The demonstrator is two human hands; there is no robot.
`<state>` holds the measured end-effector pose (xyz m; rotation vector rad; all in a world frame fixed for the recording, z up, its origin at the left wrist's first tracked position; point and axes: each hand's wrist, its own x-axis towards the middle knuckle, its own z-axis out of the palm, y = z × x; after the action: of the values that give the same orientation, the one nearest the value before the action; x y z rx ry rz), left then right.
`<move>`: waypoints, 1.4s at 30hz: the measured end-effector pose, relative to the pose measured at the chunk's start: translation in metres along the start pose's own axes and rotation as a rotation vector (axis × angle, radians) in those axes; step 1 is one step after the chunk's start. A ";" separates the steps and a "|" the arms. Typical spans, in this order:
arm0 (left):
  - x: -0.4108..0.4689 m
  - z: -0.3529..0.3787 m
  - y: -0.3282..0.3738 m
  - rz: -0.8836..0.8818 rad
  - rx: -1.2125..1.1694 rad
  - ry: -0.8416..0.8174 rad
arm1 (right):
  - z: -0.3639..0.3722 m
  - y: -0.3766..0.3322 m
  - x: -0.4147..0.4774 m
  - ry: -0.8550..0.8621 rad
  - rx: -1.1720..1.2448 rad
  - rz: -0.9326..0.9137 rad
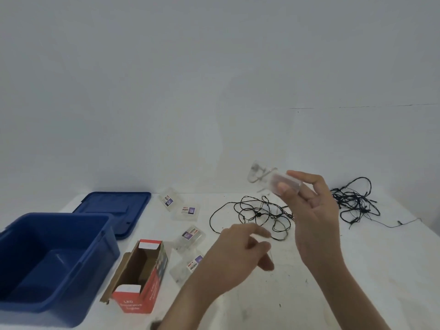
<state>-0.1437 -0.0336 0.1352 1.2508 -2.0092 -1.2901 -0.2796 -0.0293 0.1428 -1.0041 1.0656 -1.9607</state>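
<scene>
**Desk:** What is the grip here?

**Photographer:** The right hand (316,210) pinches a clear battery box (285,184) between its thumb and fingertips. It holds the box up in the air over the far half of the desk (357,270), touching nothing else. My guess is that it's lifted and tilted for a look through the casing.

**Desk:** And the other hand?

**Photographer:** The left hand (242,248) hovers lower, near the desk's middle, with its fingers curled. It's blurred, so I cannot tell whether it pinches a fine wire or nothing at all.

**Desk:** What lies around them?

**Photographer:** A loose black light string (259,215) sprawls just behind the left hand. A second tangle (354,201) sits near the far right corner, well apart from the first, and both look spread out for sorting. Four labelled clear packets (188,210) are scattered from the far edge towards the middle. A red LED-lights carton (142,275) lies open on its side towards the near edge. At the left edge a blue bin (47,263) stands open, and its lid (116,208) lies flat behind it, probably ready for packing.
</scene>
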 end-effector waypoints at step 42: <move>0.001 -0.053 0.032 0.577 0.700 0.460 | -0.010 0.004 -0.004 -0.404 -0.367 0.056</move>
<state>-0.1200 -0.0550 0.1881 0.9718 -2.2684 -0.0083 -0.2857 -0.0240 0.1341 -1.4748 1.2204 -1.4557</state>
